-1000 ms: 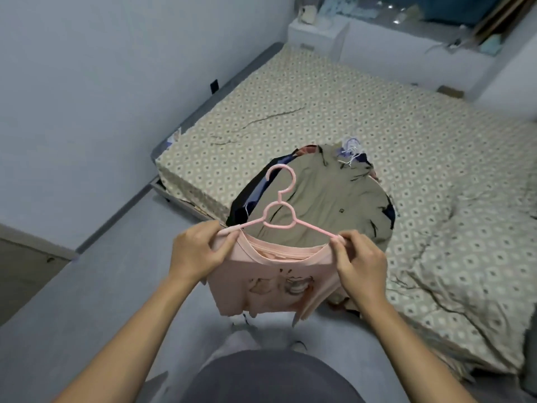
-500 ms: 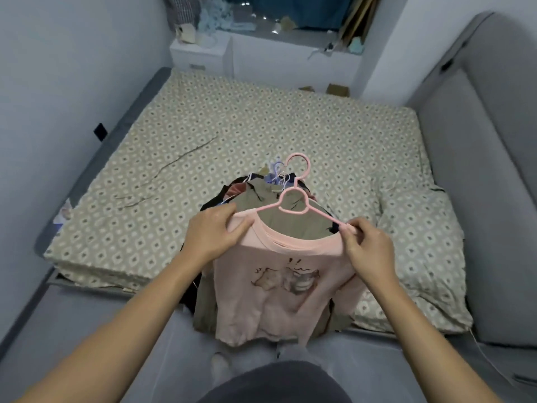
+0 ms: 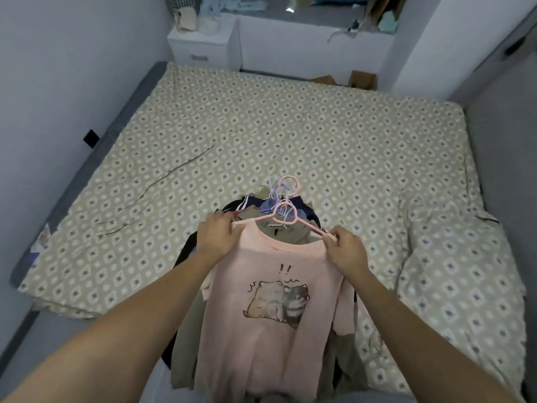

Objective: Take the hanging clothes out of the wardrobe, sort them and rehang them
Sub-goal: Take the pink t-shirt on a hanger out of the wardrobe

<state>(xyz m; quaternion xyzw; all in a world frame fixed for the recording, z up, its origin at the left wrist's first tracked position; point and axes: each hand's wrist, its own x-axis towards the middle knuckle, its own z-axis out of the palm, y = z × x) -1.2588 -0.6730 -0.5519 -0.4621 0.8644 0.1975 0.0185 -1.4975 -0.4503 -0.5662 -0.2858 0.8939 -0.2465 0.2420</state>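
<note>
Over the bed point(image 3: 290, 126), left hand point(image 3: 218, 238) & right hand point(image 3: 347, 253) each pinch a shoulder of the pink shirt point(image 3: 270, 309), hanger point(image 3: 280, 219) lying crosswise btwn them, pile point(image 3: 302, 207) just beyond.

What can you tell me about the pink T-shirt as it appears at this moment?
The pink T-shirt looks like soft, light knit fabric with a wide neckline. Its front shows a cartoon print of two cuddling animals under two exclamation marks. It hangs front-up on a pink hanger, spread out full length. The left hand grips one shoulder, the right hand pinches the other at the hanger's end. It is over a pile of clothes at the bed's near edge.
</note>
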